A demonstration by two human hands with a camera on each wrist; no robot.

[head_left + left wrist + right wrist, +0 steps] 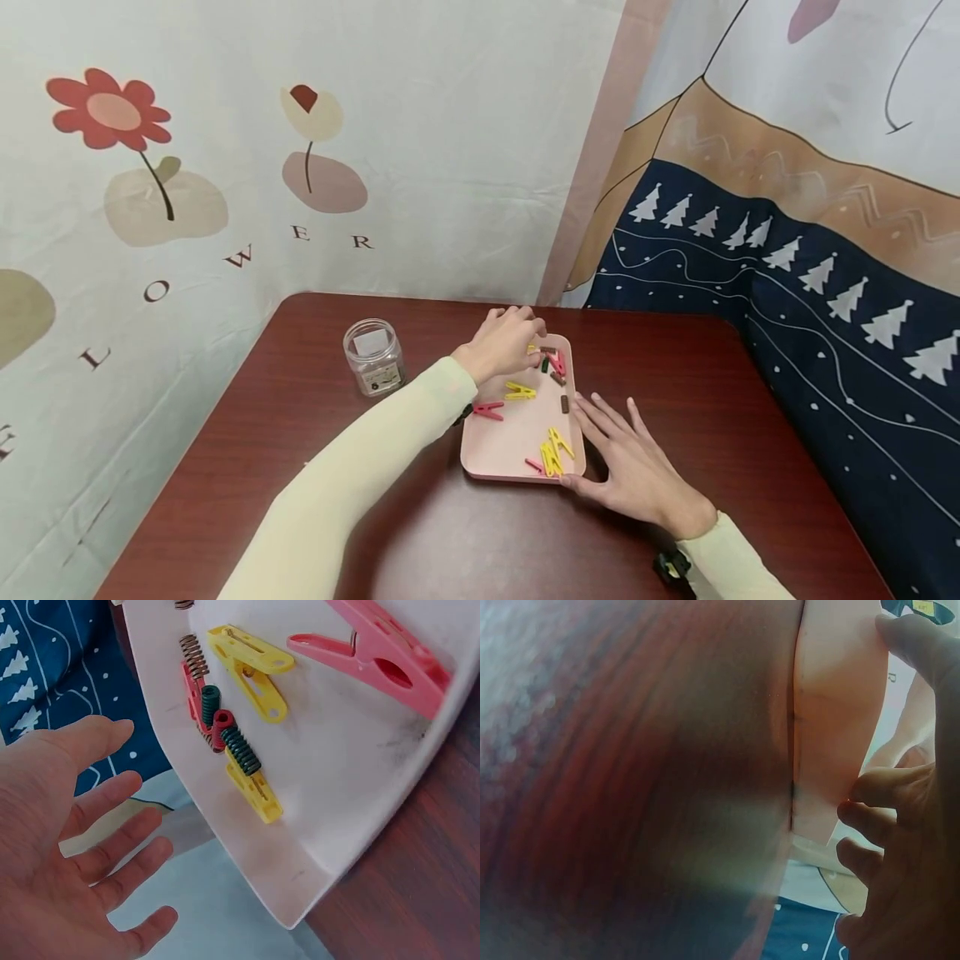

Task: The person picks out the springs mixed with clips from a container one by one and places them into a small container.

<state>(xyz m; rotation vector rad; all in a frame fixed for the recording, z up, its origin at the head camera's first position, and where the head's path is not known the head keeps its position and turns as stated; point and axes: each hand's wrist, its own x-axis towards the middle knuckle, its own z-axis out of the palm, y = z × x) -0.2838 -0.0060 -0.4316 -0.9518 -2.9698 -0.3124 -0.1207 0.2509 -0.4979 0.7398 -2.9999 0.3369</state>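
Observation:
A pale pink tray (495,446) lies on the table, holding yellow clothespins (551,459), pink clothespins (489,410) and brown springs (565,404). My left hand (504,343) hovers at the tray's far end. Its fingers are spread and loosely bent in the left wrist view, with nothing between them. Close to those fingers lie dark green springs (241,752), a red spring (222,729) and a yellow clothespin (255,796). Along the tray's right side rests my right hand (637,467), fingers extended against the rim and thumb at the near right corner.
To the left of the tray stands a clear jar (375,358) with a label, its mouth uncovered. The dark red wooden table (465,542) meets a printed cloth (450,167) at its back edge, and a navy cloth (675,250) hangs on the right.

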